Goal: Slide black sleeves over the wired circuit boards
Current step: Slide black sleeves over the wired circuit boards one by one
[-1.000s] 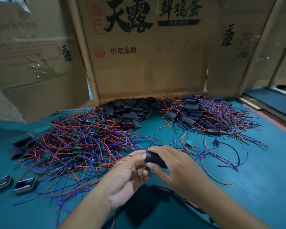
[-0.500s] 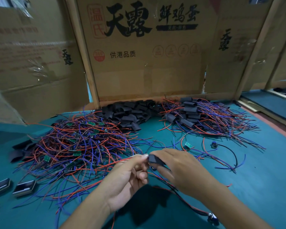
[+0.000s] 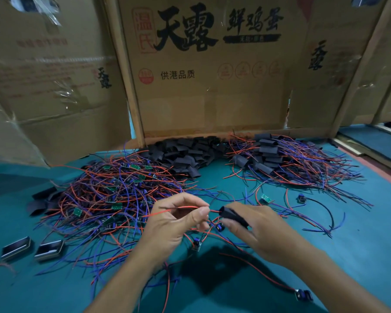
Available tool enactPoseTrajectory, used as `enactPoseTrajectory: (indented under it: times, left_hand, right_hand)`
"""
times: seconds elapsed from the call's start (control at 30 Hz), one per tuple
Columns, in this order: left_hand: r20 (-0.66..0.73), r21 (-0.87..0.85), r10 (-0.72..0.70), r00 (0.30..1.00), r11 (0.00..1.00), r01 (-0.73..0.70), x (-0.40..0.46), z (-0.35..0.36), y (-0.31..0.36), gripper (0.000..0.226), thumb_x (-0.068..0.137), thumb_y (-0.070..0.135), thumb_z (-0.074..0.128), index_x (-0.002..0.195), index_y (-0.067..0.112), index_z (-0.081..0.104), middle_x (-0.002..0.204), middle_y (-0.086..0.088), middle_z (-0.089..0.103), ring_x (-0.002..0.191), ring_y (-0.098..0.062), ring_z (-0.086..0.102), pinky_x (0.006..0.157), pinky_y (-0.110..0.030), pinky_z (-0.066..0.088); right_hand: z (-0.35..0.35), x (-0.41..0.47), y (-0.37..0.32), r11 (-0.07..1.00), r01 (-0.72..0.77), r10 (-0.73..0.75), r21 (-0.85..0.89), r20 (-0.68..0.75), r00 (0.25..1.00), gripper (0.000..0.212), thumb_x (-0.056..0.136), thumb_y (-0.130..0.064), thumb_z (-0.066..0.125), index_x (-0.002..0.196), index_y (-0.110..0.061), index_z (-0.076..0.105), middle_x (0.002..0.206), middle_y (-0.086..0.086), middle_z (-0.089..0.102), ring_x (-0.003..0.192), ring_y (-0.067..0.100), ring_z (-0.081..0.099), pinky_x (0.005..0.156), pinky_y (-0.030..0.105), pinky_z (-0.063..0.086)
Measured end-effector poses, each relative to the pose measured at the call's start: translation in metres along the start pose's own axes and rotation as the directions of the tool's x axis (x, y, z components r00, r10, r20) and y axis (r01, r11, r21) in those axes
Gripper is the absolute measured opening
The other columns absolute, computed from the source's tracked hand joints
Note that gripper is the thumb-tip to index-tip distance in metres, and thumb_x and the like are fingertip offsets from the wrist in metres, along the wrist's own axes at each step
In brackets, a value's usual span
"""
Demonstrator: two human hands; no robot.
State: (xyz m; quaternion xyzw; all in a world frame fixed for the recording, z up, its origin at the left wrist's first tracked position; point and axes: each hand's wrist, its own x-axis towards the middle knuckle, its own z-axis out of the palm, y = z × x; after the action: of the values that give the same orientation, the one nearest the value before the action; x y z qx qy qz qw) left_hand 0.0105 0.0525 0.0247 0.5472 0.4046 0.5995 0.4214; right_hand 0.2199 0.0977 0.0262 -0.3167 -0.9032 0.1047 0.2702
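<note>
The hands have drawn apart since a second ago, when they met over one black sleeve (image 3: 234, 216): the left hand (image 3: 178, 224) now pinches a red wire (image 3: 181, 207) between thumb and forefinger, while the right hand (image 3: 257, 231) grips the sleeve, the wires running between them. Both work above the near middle of the teal surface (image 3: 348, 233), which lies bare toward the near right edge. The sleeve is a short, flat, matt black tube, its open end turned toward the left hand. A tangle of red and blue wired circuit boards (image 3: 113, 195) fills the left half; loose sleeves (image 3: 185, 154) are heaped at the far edge against a cardboard wall (image 3: 212, 91), and sleeved boards (image 3: 280, 159) pile at the far right. Two small dark trays (image 3: 32, 247) sit near the left edge.
</note>
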Motion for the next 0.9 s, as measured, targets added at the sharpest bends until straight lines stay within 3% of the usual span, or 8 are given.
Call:
enactPoseTrajectory:
  times: [0.13, 0.3, 0.4, 0.5, 0.67, 0.9]
  left_hand:
    - [-0.042, 0.059, 0.032, 0.999, 0.998, -0.029, -0.001, 0.003, 0.005, 0.003, 0.078, 0.014, 0.074, 0.078, 0.012, 0.075, 0.067, -0.012, 0.071, 0.059, -0.027, 0.072, 0.059, -0.03, 0.059]
    - [-0.107, 0.034, 0.05, 0.993, 0.998, -0.046, -0.004, 0.012, 0.002, 0.009, 0.075, 0.013, 0.072, 0.071, 0.006, 0.069, 0.061, -0.014, 0.069, 0.052, -0.028, 0.069, 0.052, -0.028, 0.057]
    - [-0.112, 0.034, 0.066, 0.992, 0.997, -0.063, -0.005, 0.015, 0.003, 0.013, 0.075, 0.012, 0.072, 0.073, 0.001, 0.066, 0.062, -0.015, 0.069, 0.051, -0.029, 0.069, 0.052, -0.028, 0.057]
    - [-0.113, 0.029, 0.073, 0.991, 0.997, -0.07, -0.005, 0.016, 0.003, 0.016, 0.075, 0.011, 0.072, 0.074, -0.003, 0.065, 0.062, -0.014, 0.07, 0.051, -0.029, 0.069, 0.052, -0.027, 0.056]
    - [-0.12, 0.006, 0.048, 0.992, 0.999, -0.047, -0.006, 0.02, 0.002, 0.017, 0.073, 0.013, 0.072, 0.072, -0.002, 0.065, 0.061, -0.015, 0.069, 0.049, -0.027, 0.067, 0.05, -0.027, 0.055]
    - [-0.06, 0.027, 0.066, 0.996, 0.998, -0.065, -0.005, 0.015, -0.001, 0.01, 0.075, 0.019, 0.077, 0.071, 0.01, 0.072, 0.064, -0.01, 0.068, 0.052, -0.022, 0.066, 0.053, -0.024, 0.054]
  right_hand:
    - [0.001, -0.002, 0.002, 1.0, -0.019, 0.02, 0.002, -0.042, 0.999, 0.033, 0.095, -0.054, 0.038, 0.1, -0.026, 0.055, 0.077, -0.013, 0.057, 0.069, 0.011, 0.048, 0.062, 0.033, 0.04]
    - [0.001, -0.003, 0.0, 0.997, 0.022, -0.026, -0.077, -0.053, 0.998, 0.027, 0.096, -0.05, 0.039, 0.104, -0.029, 0.055, 0.085, -0.011, 0.065, 0.074, 0.012, 0.052, 0.061, 0.027, 0.037]
    - [0.001, -0.004, 0.0, 0.999, 0.022, -0.025, -0.04, -0.061, 0.998, 0.028, 0.096, -0.049, 0.04, 0.104, -0.028, 0.056, 0.084, -0.01, 0.065, 0.073, 0.011, 0.051, 0.061, 0.023, 0.031]
    - [0.002, -0.005, 0.001, 1.0, 0.014, -0.015, -0.015, -0.046, 0.999, 0.036, 0.096, -0.051, 0.038, 0.106, -0.024, 0.059, 0.088, -0.007, 0.066, 0.077, 0.016, 0.054, 0.065, 0.029, 0.039]
    - [0.007, -0.005, 0.0, 0.999, 0.042, -0.043, -0.025, -0.021, 0.999, 0.027, 0.097, -0.043, 0.047, 0.107, -0.021, 0.06, 0.091, -0.006, 0.065, 0.081, 0.018, 0.056, 0.068, 0.032, 0.041]
    - [0.003, -0.004, 0.0, 0.999, -0.009, 0.009, -0.05, -0.001, 1.0, 0.035, 0.097, -0.049, 0.039, 0.1, -0.02, 0.058, 0.082, -0.008, 0.061, 0.075, 0.02, 0.054, 0.065, 0.036, 0.041]
